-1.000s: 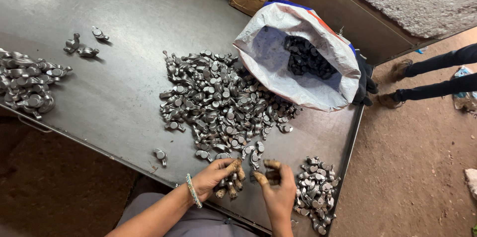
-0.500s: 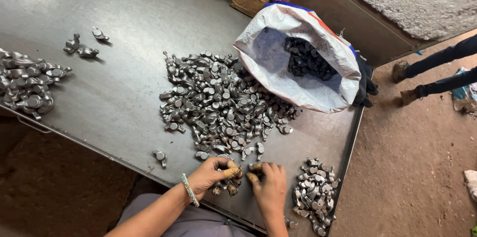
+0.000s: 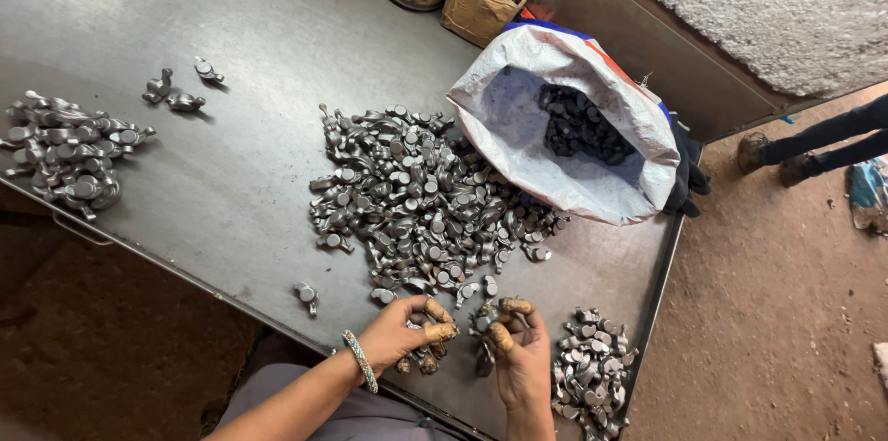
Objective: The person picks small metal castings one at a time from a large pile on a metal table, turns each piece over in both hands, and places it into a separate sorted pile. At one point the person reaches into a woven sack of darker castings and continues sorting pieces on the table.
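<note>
At the counter's (image 3: pixel 231 182) near edge, our hands, left (image 3: pixel 393 335) and right (image 3: pixel 520 358), pinch small metal forgings (image 3: pixel 481 321), seemingly heavy, rigid, best gripped by their stems.

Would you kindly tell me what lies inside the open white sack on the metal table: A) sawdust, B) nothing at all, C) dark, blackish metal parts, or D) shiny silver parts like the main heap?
C: the white sack holds a cluster of dark parts, far blacker than the silvery main heap beside it on the table.

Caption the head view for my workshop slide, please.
Left hand and right hand hold small metal parts at a steel table.
</note>
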Motion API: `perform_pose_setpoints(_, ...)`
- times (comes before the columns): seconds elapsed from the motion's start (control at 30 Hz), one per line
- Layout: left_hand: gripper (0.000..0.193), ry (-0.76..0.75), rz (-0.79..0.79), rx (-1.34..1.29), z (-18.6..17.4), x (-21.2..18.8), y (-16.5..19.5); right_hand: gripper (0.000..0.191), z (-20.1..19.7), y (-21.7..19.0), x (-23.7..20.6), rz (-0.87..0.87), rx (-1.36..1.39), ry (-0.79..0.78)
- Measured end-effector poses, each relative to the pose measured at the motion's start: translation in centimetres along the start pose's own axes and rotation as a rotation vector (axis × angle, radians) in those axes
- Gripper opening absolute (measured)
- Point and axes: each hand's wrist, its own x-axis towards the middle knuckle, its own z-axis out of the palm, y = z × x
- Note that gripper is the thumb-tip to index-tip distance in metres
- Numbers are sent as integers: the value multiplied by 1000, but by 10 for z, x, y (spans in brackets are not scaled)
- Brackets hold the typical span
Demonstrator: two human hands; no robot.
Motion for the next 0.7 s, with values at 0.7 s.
perform_pose_setpoints(0.7,23,-149,-58,-115,11,10,-28,47,-27,13,-17,155,269,-126)
